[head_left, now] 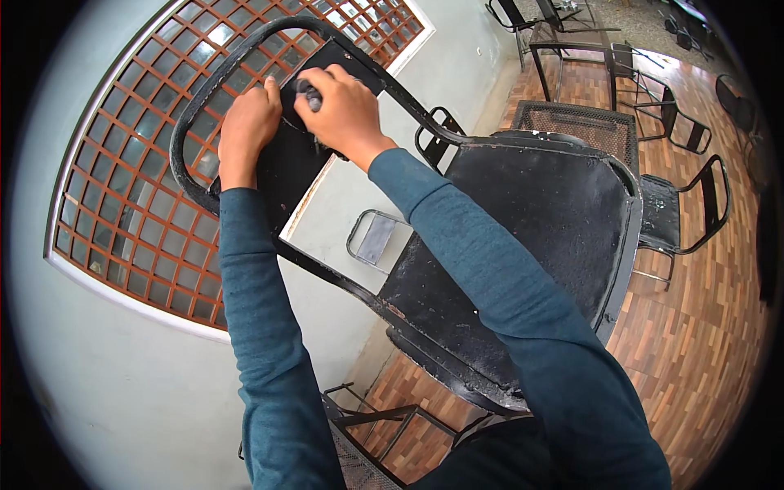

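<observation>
A black metal chair (523,220) with worn, chipped paint stands tilted across the view, its seat at the right. Its backrest panel (287,181) sits within a bent tube frame (184,135) at the upper left. My left hand (249,126) is closed on the side edge of that panel, thumb pointing up; its fingertips are hidden. Against the panel's face, my right hand (347,110) grips a small dark grey wad (311,96), perhaps cloth or scouring material. Most of the wad is covered by the fingers.
Behind the backrest is a window with a brown grille (135,188) in a pale wall (122,392). A mesh-topped table (576,122) and another black chair (665,212) stand to the right on the wood-patterned floor (686,343). A grey-backed folding chair (376,237) leans by the wall.
</observation>
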A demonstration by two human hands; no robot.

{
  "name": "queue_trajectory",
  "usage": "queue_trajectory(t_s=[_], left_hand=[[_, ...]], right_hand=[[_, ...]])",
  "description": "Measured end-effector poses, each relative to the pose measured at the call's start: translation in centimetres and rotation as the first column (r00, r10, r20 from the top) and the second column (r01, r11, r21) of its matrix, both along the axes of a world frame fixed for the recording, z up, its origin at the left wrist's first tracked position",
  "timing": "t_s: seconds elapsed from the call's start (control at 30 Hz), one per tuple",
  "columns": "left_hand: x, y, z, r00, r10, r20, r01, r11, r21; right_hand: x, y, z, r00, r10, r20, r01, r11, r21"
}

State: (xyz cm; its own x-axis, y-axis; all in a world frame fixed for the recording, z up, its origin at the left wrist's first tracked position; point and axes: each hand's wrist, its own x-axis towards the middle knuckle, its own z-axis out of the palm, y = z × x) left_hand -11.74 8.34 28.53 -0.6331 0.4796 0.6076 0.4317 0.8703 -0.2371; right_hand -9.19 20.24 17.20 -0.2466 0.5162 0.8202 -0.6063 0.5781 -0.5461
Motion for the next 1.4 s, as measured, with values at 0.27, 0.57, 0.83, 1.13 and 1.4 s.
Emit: queue_trajectory(t_s=[0.27, 0.57, 0.83, 1.13, 1.4], left_hand=[[-0.5, -0.3, 0.1, 0.999, -0.027, 0.028, 0.026, 0.999, 0.021], [-0.8, -0.2, 0.3, 0.995, -0.043, 0.085, 0.039, 0.998, 0.054], [-0.1, 0.2, 0.4, 0.993, -0.055, 0.1, 0.048, 0.996, 0.071], [0.0, 0.1, 0.3, 0.995, -0.042, 0.089, 0.038, 0.998, 0.048], [-0.4, -0.2, 0.2, 0.995, -0.041, 0.09, 0.035, 0.998, 0.061]], right_hand=[[0.4, -0.5, -0.5, 0.994, 0.001, -0.114, 0.019, 0.984, 0.175], [0.4, 0.4, -1.0, 1.0, 0.015, -0.023, -0.012, 0.993, 0.115], [0.1, 0.4, -0.7, 0.999, -0.021, 0.028, 0.022, 0.999, -0.024], [-0.3, 1.2, -1.4, 0.996, -0.004, -0.09, 0.009, 0.998, 0.055], [0.0, 0.6, -1.3, 0.992, -0.059, -0.108, 0.078, 0.981, 0.176]])
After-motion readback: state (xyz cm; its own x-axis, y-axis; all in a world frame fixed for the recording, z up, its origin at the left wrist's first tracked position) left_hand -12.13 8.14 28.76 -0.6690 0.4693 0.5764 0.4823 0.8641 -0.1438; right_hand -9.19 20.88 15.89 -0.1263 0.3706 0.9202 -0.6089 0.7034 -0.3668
